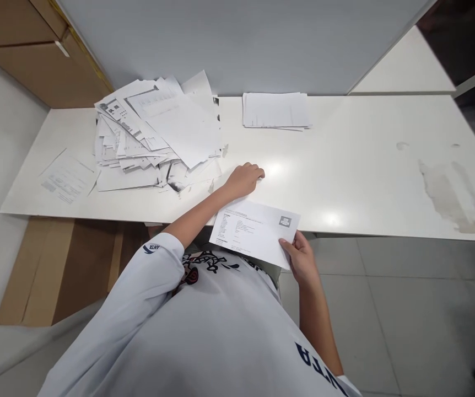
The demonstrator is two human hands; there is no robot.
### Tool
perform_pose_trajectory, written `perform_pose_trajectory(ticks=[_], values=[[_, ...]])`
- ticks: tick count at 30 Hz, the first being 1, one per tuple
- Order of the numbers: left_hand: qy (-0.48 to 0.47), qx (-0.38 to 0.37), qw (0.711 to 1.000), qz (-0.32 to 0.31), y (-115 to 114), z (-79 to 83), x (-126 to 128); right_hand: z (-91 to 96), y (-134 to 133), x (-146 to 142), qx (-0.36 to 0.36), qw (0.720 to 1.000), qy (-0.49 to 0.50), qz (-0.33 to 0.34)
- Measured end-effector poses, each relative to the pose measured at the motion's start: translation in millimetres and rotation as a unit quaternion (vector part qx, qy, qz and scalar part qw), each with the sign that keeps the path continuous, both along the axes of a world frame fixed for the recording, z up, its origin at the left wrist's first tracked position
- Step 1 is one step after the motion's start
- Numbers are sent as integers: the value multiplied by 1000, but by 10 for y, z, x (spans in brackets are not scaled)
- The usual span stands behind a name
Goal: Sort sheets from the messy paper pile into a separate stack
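Holding a printed paper sheet [252,234] out over the table edge, the right hand [299,256] grips its corner between thumb and fingers. The left hand [243,181] rests loosely curled on the white table [357,165], just beside the sheet, gripping nothing. The step in hand looks like reading this one sheet; any next move calls for the right hand to release it. Farther off lie a messy heap of papers [158,132] and a neat stack [274,110].

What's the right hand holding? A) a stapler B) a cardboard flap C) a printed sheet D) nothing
C: the right hand pinches a printed sheet at its edge, thumb on top.
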State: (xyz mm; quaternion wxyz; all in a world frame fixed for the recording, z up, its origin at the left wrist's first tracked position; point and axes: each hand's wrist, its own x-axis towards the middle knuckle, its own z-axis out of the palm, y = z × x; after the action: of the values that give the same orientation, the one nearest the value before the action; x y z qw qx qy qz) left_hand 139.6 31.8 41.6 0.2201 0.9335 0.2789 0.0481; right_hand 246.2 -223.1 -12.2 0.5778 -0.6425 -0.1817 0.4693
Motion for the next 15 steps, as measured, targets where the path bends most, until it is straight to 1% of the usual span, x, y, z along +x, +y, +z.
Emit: perform_pose_trajectory(ticks=[7,12,15], values=[[-62,-34,996,48,-27,-71,-27,79,-28,-64,-17,1000,-9,-19],[-84,-29,991,98,-72,-102,1,56,-12,-20,-36,999,-9,-23],[-110,-49,986,117,-68,-114,-12,48,18,36,-40,999,-3,-22]])
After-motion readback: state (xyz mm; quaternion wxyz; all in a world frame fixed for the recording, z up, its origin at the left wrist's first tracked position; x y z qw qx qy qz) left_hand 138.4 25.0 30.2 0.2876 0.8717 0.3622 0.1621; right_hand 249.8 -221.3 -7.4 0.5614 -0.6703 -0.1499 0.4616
